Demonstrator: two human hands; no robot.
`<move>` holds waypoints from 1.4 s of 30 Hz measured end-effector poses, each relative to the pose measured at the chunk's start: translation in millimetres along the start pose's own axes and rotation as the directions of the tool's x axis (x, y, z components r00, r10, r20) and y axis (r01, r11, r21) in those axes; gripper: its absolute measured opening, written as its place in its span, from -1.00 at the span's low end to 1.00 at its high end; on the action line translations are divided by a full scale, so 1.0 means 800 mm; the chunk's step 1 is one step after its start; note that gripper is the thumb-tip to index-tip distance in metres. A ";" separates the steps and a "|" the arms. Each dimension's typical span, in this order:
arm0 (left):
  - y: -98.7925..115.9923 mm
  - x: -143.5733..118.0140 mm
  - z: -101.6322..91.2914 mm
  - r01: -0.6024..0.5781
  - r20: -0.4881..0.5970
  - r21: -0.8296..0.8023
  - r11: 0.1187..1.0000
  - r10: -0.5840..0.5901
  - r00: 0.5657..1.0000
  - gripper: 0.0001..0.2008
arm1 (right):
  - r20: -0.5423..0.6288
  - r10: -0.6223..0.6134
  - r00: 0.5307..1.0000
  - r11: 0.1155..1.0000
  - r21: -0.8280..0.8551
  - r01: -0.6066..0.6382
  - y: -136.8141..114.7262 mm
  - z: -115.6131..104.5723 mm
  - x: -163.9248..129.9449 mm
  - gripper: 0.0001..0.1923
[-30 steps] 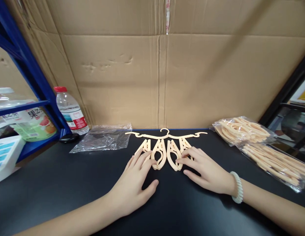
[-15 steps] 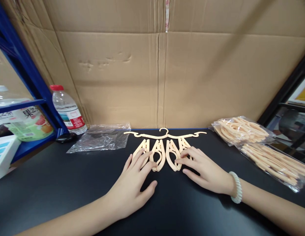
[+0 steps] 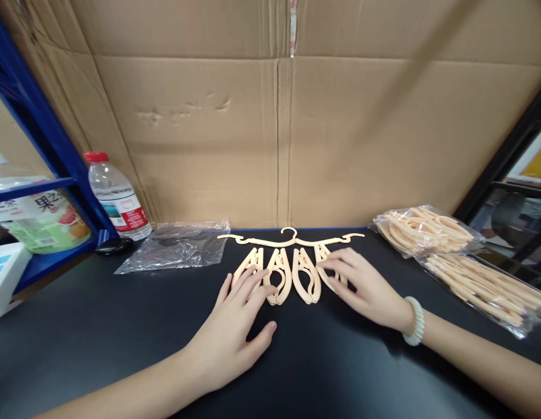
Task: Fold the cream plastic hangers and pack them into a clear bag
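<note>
A peach plastic hanger (image 3: 292, 240) lies flat on the black table (image 3: 100, 331), in the middle and at the far edge, just in front of the cardboard wall (image 3: 279, 134). Its thin top bar with a small hook runs left to right, and four looped clip pieces hang from it toward the near side.

The left hand (image 3: 235, 317) lies open and flat, palm down, its fingertips resting on the two left clips; it grips nothing. The right hand (image 3: 362, 285) is also open, its fingers spread and laid over the rightmost clip, pressing rather than pinching.

The hanger looks light and thin, stiff along the bar but likely springy and easy to snap at the slender curled ends and at the joints where the clips hang. Smooth plastic on a smooth table would slide readily under a push. The firmer places to take hold seem to be the middle of the bar beside the hook, or the broad loop of a clip.

To the left lies an empty clear bag (image 3: 177, 245), with a water bottle (image 3: 116, 195) farther left. To the right, two bags of packed hangers (image 3: 427, 230).
</note>
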State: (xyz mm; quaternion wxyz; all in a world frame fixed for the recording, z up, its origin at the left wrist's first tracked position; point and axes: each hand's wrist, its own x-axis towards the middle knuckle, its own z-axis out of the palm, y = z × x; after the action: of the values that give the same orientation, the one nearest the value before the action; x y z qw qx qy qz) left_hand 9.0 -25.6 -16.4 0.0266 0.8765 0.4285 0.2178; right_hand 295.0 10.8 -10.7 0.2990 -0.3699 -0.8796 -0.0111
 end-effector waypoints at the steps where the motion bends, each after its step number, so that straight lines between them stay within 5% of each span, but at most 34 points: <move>1: -0.001 0.000 0.000 -0.015 -0.005 -0.011 1.000 0.015 1.000 -0.63 | -0.063 0.030 0.998 1.000 -0.006 -0.030 0.012 -0.001 0.001 -0.70; 6: 0.001 -0.002 -0.008 -0.211 -0.021 -0.066 0.975 0.211 0.977 -0.70 | -0.243 0.139 0.960 0.983 -0.083 -0.164 0.083 -0.004 -0.003 -0.74; 12: 0.007 -0.004 -0.015 -0.369 0.058 -0.097 0.924 0.376 0.925 -0.73 | -0.169 0.135 0.976 0.977 -0.144 -0.159 0.112 0.010 -0.006 -0.68; 23: 0.010 -0.002 -0.012 -0.388 -0.019 -0.137 0.912 0.389 0.921 -0.79 | 0.005 0.223 0.975 0.948 -0.232 -0.216 0.142 0.023 0.005 -0.61; 35: 0.010 -0.002 -0.010 -0.358 -0.026 -0.132 0.925 0.357 0.934 -0.81 | -0.015 0.266 0.964 0.936 -0.234 -0.262 0.138 0.019 0.022 -0.74; 42: 0.012 -0.003 -0.013 -0.311 -0.067 -0.134 0.941 0.304 0.950 -0.78 | -0.120 0.236 0.964 0.957 -0.143 -0.252 0.135 0.012 0.022 -0.80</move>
State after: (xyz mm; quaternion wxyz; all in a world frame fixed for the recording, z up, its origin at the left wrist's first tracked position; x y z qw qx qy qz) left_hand 10.4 -34.7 -5.9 0.0452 0.9233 0.2703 0.2690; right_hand 351.2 102.7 -31.3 0.3125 -0.4972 -0.8070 -0.0622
